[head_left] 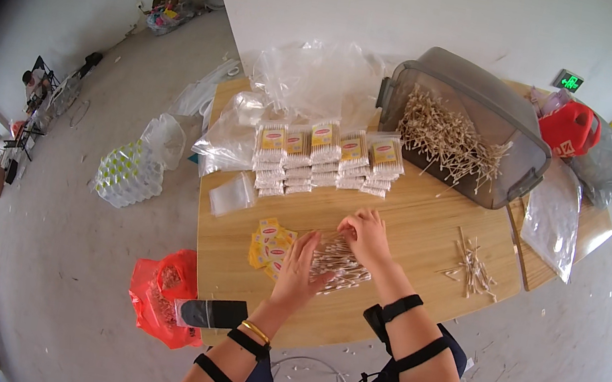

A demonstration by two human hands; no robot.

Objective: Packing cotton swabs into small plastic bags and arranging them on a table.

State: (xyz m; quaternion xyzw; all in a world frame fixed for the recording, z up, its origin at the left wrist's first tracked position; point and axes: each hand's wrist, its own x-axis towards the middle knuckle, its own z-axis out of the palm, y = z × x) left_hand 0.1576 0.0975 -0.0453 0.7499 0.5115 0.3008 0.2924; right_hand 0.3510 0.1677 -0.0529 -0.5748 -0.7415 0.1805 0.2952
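Note:
A loose pile of cotton swabs (341,268) lies on the wooden table in front of me. My left hand (296,272) rests along the pile's left side, its fingers stretched out and the thumb apart, touching the swabs. At the far edge of the pile, my right hand (366,238) has its fingers bent together in a pinch; what is between them is hidden. Several yellow printed cards (270,246) lie spread just left of my left hand. Beyond both hands, filled clear packs of cotton swabs (323,160) with yellow cards stand in stacked rows.
A grey plastic bin (474,81) lies tipped on its side, spilling swabs. Loose swabs (473,269) lie at the right. Small clear bags (232,195) are at the left, near a dark phone-like slab (214,312) and red bag (166,293). A red jug (570,128) stands far right.

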